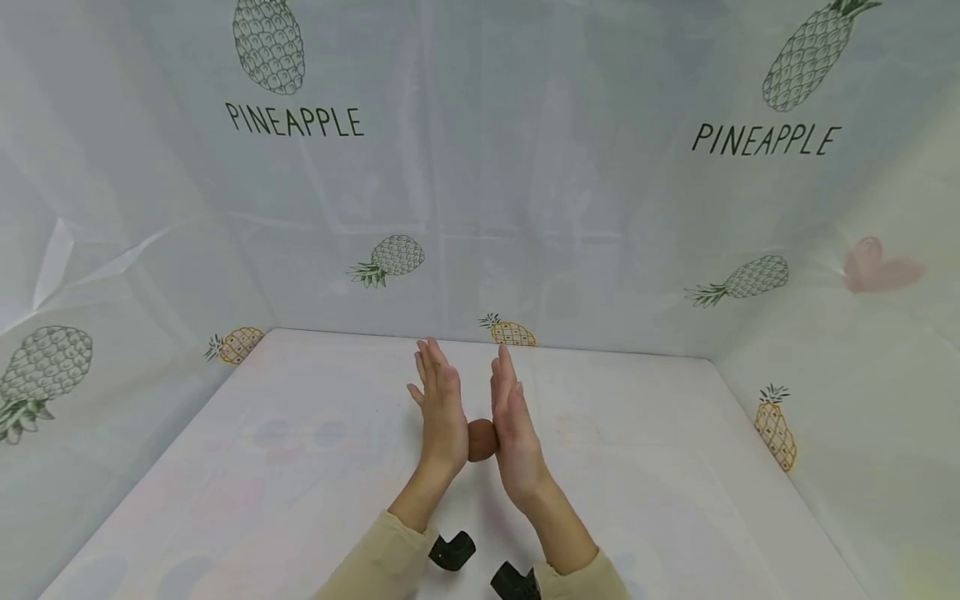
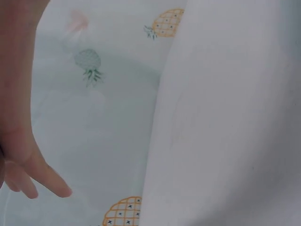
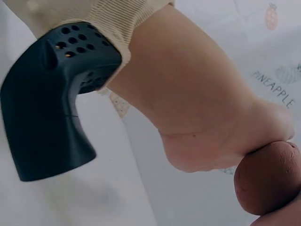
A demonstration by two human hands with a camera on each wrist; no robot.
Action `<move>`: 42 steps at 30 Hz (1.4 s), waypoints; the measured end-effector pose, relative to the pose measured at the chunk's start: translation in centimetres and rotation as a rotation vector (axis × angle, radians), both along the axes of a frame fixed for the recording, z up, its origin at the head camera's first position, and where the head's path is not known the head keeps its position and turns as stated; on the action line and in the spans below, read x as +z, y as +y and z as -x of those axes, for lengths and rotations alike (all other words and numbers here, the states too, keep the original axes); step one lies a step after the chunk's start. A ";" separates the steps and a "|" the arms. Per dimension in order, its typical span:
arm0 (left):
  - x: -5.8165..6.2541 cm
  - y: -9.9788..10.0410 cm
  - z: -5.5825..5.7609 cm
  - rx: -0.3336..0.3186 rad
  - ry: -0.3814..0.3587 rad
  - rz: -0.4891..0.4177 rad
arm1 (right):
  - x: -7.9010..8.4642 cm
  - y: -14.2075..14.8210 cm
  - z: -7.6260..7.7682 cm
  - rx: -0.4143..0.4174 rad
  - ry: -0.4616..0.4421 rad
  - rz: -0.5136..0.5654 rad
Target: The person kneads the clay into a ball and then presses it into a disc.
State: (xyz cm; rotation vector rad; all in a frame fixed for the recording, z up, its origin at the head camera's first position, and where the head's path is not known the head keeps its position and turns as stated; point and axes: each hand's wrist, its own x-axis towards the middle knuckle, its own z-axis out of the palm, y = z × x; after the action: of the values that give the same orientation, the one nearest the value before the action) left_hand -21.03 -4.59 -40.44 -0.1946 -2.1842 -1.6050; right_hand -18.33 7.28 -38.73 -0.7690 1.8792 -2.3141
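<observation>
A small reddish-brown, clay-like ball [image 1: 482, 440] sits between my two palms, above the white tabletop in the head view. My left hand [image 1: 444, 421] presses it from the left, fingers straight and pointing away from me. From the right, my right hand [image 1: 516, 442] presses against it with its heel and palm, fingers also straight. The right wrist view shows the ball [image 3: 269, 178] close up, its surface smooth with small cracks and its sides squeezed between two palms. In the left wrist view, fingers [image 2: 49, 181] extend downward at the left edge; the ball is hidden there.
The white table [image 1: 637, 467] spreads out around my hands. Pale sheeting [image 1: 555, 183] printed with pineapples forms walls at the back and sides. Black curved devices [image 1: 453, 551] sit at both beige sleeve cuffs, close above the table.
</observation>
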 end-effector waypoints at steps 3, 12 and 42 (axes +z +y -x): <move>-0.1 0.4 -0.2 -0.038 -0.015 0.017 | 0.2 0.2 0.0 -0.030 0.028 -0.018; -0.3 2.2 -1.4 -0.253 0.007 0.016 | 0.4 1.3 0.6 -0.102 0.075 -0.002; 2.1 -0.3 -1.4 -0.275 0.113 -0.301 | -0.9 0.1 0.2 0.162 -0.120 -0.008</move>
State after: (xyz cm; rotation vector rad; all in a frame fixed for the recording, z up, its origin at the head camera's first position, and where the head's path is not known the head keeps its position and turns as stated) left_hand -19.60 -4.91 -38.38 -0.4984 -1.8657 -1.9947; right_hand -18.56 7.35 -39.65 -0.7350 1.7087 -2.2007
